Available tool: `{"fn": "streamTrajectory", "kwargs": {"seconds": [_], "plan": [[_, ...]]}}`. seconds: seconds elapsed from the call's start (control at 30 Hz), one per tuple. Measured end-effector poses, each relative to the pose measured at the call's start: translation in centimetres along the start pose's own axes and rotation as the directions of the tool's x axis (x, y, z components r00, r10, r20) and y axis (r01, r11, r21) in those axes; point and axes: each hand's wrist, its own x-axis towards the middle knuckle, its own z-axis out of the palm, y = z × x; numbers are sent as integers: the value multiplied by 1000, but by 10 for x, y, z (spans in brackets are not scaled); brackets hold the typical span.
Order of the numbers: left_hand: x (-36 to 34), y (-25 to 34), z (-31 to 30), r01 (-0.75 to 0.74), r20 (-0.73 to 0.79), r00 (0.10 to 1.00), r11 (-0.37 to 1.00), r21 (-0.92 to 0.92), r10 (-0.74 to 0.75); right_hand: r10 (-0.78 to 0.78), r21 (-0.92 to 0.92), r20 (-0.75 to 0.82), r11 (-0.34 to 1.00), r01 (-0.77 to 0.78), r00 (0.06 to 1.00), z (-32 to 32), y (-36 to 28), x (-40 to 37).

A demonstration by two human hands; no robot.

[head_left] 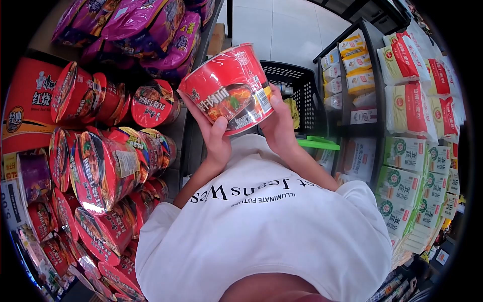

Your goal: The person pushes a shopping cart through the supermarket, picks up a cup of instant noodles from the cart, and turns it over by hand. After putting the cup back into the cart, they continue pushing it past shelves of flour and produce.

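Both hands hold up a red instant noodle bucket [234, 85] in front of my chest; it is tilted and wrapped in clear film. A picture of noodles and a barcode label show on its side. My left hand [214, 133] grips its left and lower side, thumb on the front. On the right side my right hand [279, 123] is closed around it, its fingers partly hidden behind. Similar red noodle buckets [103, 166] lie stacked on the shelf to my left.
Purple noodle packs [143, 25] fill the upper left. Beyond my hands is a black shopping basket [304, 90] with a green handle [318, 143] and a yellow packet [292, 111] inside. Red-and-white packages [410, 58] and green-and-white boxes [402, 183] line the right side.
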Motion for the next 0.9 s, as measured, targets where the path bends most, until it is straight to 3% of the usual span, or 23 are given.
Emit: {"fn": "streamTrajectory", "kwargs": {"seconds": [0.6,0.9], "plan": [[-2,7,-7,11,-22,1000,1000,28,-10,-44,-44,-59,998,42,997,6,15,-6],[-1,7,-9,37,-55,998,999,10,-36,-130,-74,1,989,129,992,4,20,-2]]}}
